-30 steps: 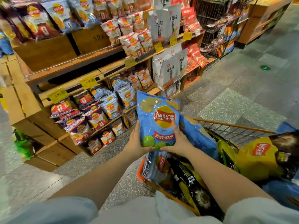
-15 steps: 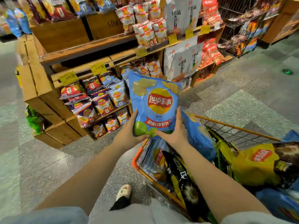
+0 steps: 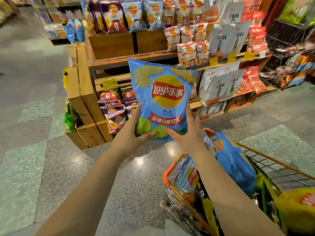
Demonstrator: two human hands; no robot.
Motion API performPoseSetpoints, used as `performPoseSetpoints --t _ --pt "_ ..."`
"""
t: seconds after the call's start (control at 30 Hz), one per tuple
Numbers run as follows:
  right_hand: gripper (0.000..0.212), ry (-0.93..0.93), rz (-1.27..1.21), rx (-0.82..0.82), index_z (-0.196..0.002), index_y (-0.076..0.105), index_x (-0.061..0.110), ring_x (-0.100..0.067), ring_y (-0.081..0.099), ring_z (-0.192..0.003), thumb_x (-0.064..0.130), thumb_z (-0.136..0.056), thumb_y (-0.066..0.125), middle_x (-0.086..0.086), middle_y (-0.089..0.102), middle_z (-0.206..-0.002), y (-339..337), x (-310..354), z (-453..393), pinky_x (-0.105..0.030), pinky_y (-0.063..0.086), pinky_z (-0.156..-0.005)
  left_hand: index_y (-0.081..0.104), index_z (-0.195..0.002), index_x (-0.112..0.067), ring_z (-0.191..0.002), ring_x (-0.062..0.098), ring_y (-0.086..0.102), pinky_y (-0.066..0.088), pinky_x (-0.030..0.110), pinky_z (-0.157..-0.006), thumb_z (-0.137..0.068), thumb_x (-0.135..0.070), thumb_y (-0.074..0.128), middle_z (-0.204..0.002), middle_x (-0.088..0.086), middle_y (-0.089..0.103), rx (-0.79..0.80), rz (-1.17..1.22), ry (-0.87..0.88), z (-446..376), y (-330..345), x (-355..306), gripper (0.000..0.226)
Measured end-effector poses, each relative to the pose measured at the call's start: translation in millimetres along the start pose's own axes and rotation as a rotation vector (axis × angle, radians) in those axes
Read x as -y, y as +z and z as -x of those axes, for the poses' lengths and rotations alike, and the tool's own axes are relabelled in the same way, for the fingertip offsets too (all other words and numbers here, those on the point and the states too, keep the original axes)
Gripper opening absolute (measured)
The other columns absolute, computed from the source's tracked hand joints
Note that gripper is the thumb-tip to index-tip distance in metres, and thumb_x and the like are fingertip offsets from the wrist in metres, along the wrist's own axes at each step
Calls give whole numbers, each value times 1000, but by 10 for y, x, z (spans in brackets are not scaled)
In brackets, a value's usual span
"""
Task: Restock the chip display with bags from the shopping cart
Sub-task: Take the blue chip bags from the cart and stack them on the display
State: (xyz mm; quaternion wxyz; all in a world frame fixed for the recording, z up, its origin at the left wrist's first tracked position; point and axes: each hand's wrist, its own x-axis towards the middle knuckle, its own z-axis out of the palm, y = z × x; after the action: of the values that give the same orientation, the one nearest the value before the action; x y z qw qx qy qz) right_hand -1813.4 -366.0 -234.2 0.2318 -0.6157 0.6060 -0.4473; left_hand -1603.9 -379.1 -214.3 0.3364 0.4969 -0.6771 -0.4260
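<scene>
Blue and shiny, the big plastic chip bag (image 3: 163,97) with a red and yellow logo and green limes on it is up in the air, standing upright, in front of the brown wooden chip display (image 3: 112,48). Both hands hold it by its bottom part. The left hand (image 3: 131,132) grips the bag's lower left edge, with the thumb lying across the front near the limes and the other fingers curled behind the bag. The right hand (image 3: 185,132) grips the lower right edge, with its thumb on the front too and a finger pointing up along the bag's side. The two thumbs nearly meet at the bottom of the bag.

Just behind the left fingers, small red and purple chip bags (image 3: 113,106) sit in the low part of the display. Above the fingertips, past the top of the bag, is a wooden shelf with small white and red chip bags (image 3: 187,46). Past the right fingers stand tall white paper bags (image 3: 219,86) with dark writing.

Below the right wrist is the orange wire shopping cart (image 3: 167,176). More bags lie in it: another blue chip bag (image 3: 235,162) just under the right arm, and a yellow chip bag (image 3: 301,206) at the far side. The floor (image 3: 51,167) under both arms is grey speckled stone.
</scene>
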Motion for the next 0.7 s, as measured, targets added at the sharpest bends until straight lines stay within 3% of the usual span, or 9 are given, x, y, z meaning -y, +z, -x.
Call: performPoseSetpoints --t 0.1,0.2,0.27,0.33,0.4,0.6,0.7 --pt "101 -78 -16 30 -139 -1 49 -9 23 -133 40 -76 77 -6 28 -145 264 316 -17 -18 22 -100 0 -137 -67 -110 -5 57 54 27 -88 -69 -50 70 -130 -30 46 -74 -10 0 135 -357 24 99" --pt "98 -154 3 63 -138 1 49 -10 21 -136 43 -76 77 -5 26 -149 606 632 -42 -22 21 -103 -2 -127 -79 -121 7 54 52 43 -96 -67 -59 68 -142 -22 42 -148 -70 0 312 -766 113 94" --pt "99 -206 13 79 -143 2 44 -12 22 -135 51 -75 74 -5 28 -150 901 826 -56 -22 21 -105 -4 -120 -83 -124 10 52 50 46 -97 -66 -63 66 -145 -17 41 -190 -118 -11 447 -1062 227 90" --pt "101 -235 -19 125 -144 -2 48 -16 24 -139 58 -75 71 -1 27 -152 1224 1017 -35 -32 29 -109 -2 -126 -80 -127 12 50 50 47 -98 -65 -67 64 -146 -13 39 -226 -154 -40 598 -1368 345 91" --pt "96 -247 -55 187 -142 0 50 -13 24 -138 57 -75 68 8 25 -148 1543 1215 14 -34 32 -107 -2 -133 -74 -128 14 48 48 48 -99 -66 -70 63 -146 -9 40 -254 -199 -65 758 -1686 484 93" --pt "99 -302 -109 310 -148 7 38 5 23 -127 40 -76 76 22 23 -138 2497 1710 94 -25 30 -105 3 -138 -61 -129 17 48 46 37 -99 -78 -51 68 -148 -5 41 -373 -265 -150 1230 -2478 921 88" --pt "95 -330 -143 362 -143 8 43 8 23 -125 38 -76 76 22 25 -136 2903 1934 121 -18 29 -102 5 -140 -60 -124 15 52 47 35 -98 -82 -43 71 -143 -8 45 -412 -259 -172 1373 -2854 1188 89"
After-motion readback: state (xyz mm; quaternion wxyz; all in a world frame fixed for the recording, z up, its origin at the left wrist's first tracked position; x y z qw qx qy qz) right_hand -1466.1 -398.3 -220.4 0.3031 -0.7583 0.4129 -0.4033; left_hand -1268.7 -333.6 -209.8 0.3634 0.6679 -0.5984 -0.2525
